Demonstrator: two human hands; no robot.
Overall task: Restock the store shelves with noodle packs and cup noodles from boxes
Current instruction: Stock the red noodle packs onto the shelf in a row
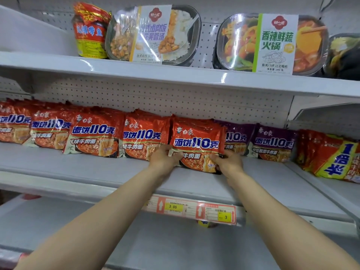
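Observation:
A red noodle pack (pixel 196 141) stands upright on the middle shelf (pixel 97 168), at the right end of a row of the same red packs (pixel 93 133). My left hand (pixel 164 158) grips its lower left corner. My right hand (pixel 227 161) holds its lower right edge, fingers curled on the wrapper. Purple noodle packs (pixel 272 143) stand just to the right, one partly hidden behind the held pack.
Red and yellow multipacks (pixel 331 158) lie at the far right. The upper shelf carries a jar (pixel 89 32) and boxed ready meals (pixel 153 34) (pixel 272 43). Price tags (pixel 194 209) hang on the middle shelf's front edge. A bare lower shelf (pixel 136 240) runs beneath my arms.

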